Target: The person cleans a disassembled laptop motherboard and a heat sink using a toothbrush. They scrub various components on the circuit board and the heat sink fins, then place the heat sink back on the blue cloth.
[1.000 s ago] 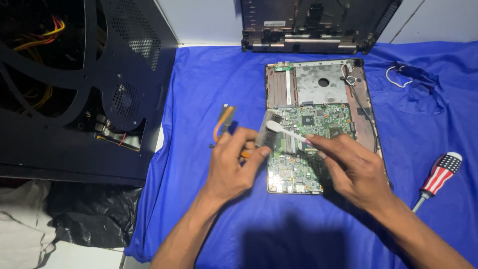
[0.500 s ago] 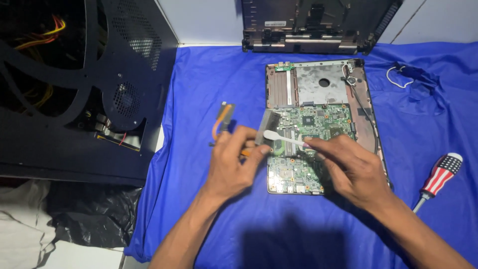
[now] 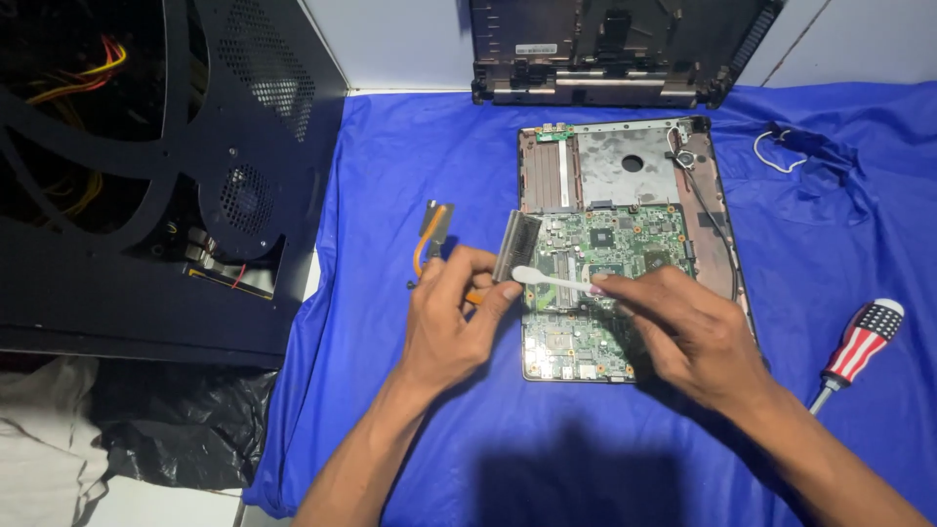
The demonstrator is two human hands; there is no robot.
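My left hand (image 3: 452,317) holds a laptop heatsink (image 3: 515,246) with copper pipes (image 3: 429,234), its finned end raised just left of the open laptop base (image 3: 625,176). My right hand (image 3: 688,332) grips a white toothbrush (image 3: 551,281), and the brush head rests against the bottom of the fins. Under both hands lies the green motherboard (image 3: 610,244) inside the laptop base, partly hidden by my right hand.
A blue cloth (image 3: 410,156) covers the table. A screwdriver with a striped, starred handle (image 3: 859,342) lies at the right. A dark laptop lid shell (image 3: 615,49) stands at the back, a white cable (image 3: 781,156) at far right. A black computer case (image 3: 146,176) stands left.
The toothbrush head has slid down along the heatsink fins toward my left fingers. The heatsink stays in my left hand at about the same spot.
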